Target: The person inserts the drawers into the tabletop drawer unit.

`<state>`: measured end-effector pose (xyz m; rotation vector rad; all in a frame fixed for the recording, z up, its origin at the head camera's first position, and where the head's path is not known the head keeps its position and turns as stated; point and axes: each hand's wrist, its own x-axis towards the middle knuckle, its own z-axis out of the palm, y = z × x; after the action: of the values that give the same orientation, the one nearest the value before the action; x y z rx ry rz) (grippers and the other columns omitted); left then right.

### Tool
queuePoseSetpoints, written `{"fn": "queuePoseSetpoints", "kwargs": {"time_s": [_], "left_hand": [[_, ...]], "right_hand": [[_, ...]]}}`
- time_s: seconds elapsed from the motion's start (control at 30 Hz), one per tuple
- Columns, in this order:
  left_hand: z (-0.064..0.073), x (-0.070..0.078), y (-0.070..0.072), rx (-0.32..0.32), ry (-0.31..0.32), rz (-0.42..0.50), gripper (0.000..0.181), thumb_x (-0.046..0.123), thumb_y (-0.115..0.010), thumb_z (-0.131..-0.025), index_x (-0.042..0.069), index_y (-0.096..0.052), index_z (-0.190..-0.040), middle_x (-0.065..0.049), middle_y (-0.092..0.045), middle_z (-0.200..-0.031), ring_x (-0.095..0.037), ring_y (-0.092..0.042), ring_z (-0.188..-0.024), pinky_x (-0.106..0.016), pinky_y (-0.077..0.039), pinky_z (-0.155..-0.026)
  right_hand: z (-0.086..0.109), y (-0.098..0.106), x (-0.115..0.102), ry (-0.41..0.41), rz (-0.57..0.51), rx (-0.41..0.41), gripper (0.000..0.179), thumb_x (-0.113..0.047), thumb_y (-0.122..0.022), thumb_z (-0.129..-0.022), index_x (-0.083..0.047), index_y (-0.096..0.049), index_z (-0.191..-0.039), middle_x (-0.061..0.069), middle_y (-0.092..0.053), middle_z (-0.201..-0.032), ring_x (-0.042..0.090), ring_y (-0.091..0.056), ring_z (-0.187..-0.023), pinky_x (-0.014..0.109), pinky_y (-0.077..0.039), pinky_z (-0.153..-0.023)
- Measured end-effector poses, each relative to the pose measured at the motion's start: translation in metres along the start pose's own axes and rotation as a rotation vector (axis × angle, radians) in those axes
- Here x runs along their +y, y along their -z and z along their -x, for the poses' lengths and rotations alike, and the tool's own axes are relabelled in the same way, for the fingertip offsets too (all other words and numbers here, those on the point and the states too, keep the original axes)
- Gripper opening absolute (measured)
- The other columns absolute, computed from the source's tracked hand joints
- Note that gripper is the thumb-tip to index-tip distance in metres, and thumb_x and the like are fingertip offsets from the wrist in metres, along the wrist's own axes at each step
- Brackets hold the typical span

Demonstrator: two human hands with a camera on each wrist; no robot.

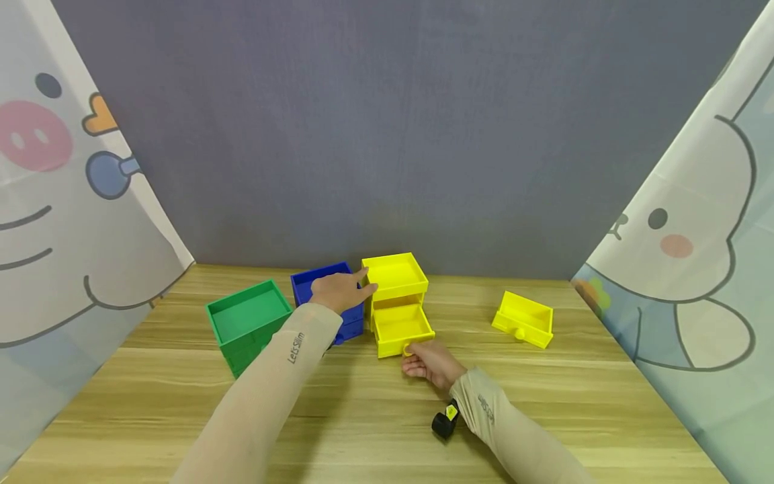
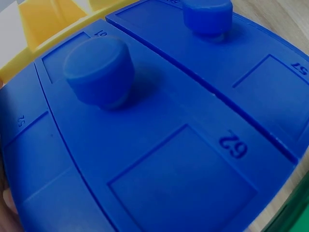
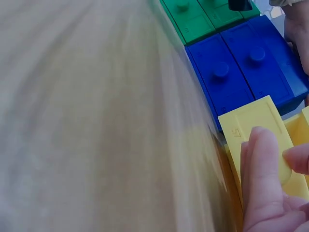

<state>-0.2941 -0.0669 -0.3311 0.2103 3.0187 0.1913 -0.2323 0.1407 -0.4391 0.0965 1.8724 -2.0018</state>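
A yellow two-tier drawer cabinet (image 1: 396, 274) stands near the back wall, its lower drawer (image 1: 402, 324) pulled well out at the front. My right hand (image 1: 432, 364) pinches that drawer's round knob between thumb and finger. The right wrist view shows the yellow drawer front (image 3: 244, 121) close up. Reaching over the blue cabinet (image 1: 305, 282), my left hand (image 1: 338, 292) touches the yellow cabinet's left edge with extended fingers. Blue drawer fronts (image 2: 159, 116) with knobs fill the left wrist view, where most of that hand is hidden.
A loose yellow drawer (image 1: 523, 321) with a knob lies on the wooden table (image 1: 580, 403) to the right. To the left of the blue cabinet is a green one (image 1: 250, 312). A grey wall (image 1: 387, 134) rises behind, with cartoon-printed sheets on both sides.
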Motion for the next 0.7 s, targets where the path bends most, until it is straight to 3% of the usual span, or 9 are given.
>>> {"fn": "queuePoseSetpoints", "kwargs": {"time_s": [0.37, 0.7], "left_hand": [[-0.001, 0.001, 0.000, -0.012, -0.003, -0.006, 0.065, 0.065, -0.034, -0.095, 0.035, -0.026, -0.152, 0.001, -0.028, -0.051, -0.013, -0.021, -0.043, -0.027, -0.023, -0.045], [0.002, 0.001, 0.002, -0.011, -0.011, -0.013, 0.065, 0.065, -0.034, -0.095, 0.035, -0.026, -0.152, 0.001, -0.027, -0.050, -0.012, -0.017, -0.042, -0.026, -0.020, -0.043]], "right_hand": [[-0.008, 0.001, -0.004, -0.026, 0.018, 0.027, 0.021, -0.004, -0.050, -0.088, 0.014, -0.057, -0.097, 0.006, -0.062, -0.068, 0.007, -0.062, -0.056, 0.017, -0.051, -0.056], [-0.010, 0.007, -0.007, -0.047, 0.007, 0.024, 0.020, -0.005, -0.054, -0.094, 0.014, -0.056, -0.102, 0.006, -0.063, -0.071, 0.008, -0.063, -0.059, 0.018, -0.052, -0.057]]}}
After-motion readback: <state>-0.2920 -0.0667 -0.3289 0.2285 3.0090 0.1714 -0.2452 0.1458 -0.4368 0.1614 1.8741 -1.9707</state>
